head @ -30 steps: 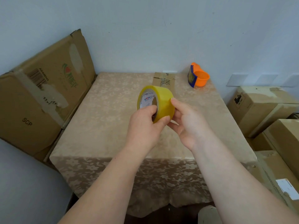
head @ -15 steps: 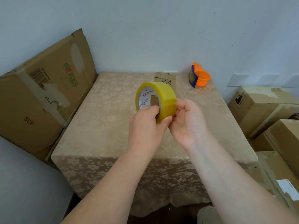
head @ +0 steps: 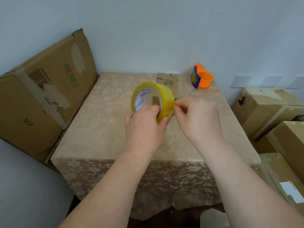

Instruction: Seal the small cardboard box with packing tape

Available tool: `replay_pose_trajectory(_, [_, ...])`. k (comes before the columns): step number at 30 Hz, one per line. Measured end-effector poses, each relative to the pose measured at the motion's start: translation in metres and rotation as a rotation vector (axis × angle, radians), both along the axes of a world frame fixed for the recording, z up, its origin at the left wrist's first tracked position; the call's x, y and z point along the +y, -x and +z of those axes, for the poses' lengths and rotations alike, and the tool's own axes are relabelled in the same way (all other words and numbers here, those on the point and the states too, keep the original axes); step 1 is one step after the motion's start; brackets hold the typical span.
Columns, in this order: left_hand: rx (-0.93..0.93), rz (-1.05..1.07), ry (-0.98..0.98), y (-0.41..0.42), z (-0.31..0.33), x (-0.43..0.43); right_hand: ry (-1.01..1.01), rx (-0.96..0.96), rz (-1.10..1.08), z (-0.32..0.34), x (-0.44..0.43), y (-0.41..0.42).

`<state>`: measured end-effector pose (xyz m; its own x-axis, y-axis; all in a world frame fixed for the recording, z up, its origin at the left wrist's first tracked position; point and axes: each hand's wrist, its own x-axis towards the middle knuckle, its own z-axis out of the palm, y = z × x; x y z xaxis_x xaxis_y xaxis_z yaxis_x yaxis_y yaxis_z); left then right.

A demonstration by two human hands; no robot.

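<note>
A yellow roll of packing tape [head: 165,97] is held upright above the table, its printed core facing left. My left hand [head: 144,127] grips the roll from below, thumb inside the core. My right hand [head: 197,119] sits just right of the roll, thumb and forefinger pinched at the roll's outer edge. The small cardboard box [head: 169,82] lies flat on the table behind the roll, against the wall and partly hidden by it.
An orange and blue tape dispenser [head: 201,78] stands at the table's back right. The table [head: 102,125] has a beige flowered cloth. A large flattened carton [head: 41,96] leans at the left. Stacked cartons [head: 269,109] crowd the right side.
Both hands lifted the roll slightly and turned it. My right hand slid from under the roll to its right edge and now pinches there.
</note>
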<state>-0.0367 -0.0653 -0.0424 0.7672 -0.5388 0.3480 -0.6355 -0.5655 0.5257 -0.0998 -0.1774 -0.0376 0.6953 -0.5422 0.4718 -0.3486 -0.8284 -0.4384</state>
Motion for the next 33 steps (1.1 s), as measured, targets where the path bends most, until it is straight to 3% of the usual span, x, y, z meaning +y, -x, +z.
replay_pose_trajectory(5, [-0.031, 0.0, -0.096, 0.001, 0.0, 0.001, 0.16, 0.141, -0.023, 0.004, 0.006, 0.002])
replay_pose_trajectory(13, [-0.016, -0.04, -0.151, 0.0, -0.002, -0.001, 0.169, 0.051, -0.005, -0.006, 0.006, -0.003])
replay_pose_trajectory(16, [0.163, -0.058, -0.084, -0.008, -0.011, -0.004, 0.175, -0.026, 0.045, -0.008, 0.006, -0.003])
replay_pose_trajectory(23, [0.504, -0.113, 0.1, -0.011, -0.017, -0.004, -0.133, 0.045, 0.097, -0.006, -0.006, 0.0])
replay_pose_trajectory(33, [0.802, -0.136, 0.247, -0.008, -0.017, -0.003, -0.114, -0.013, 0.153, -0.018, 0.0, -0.004])
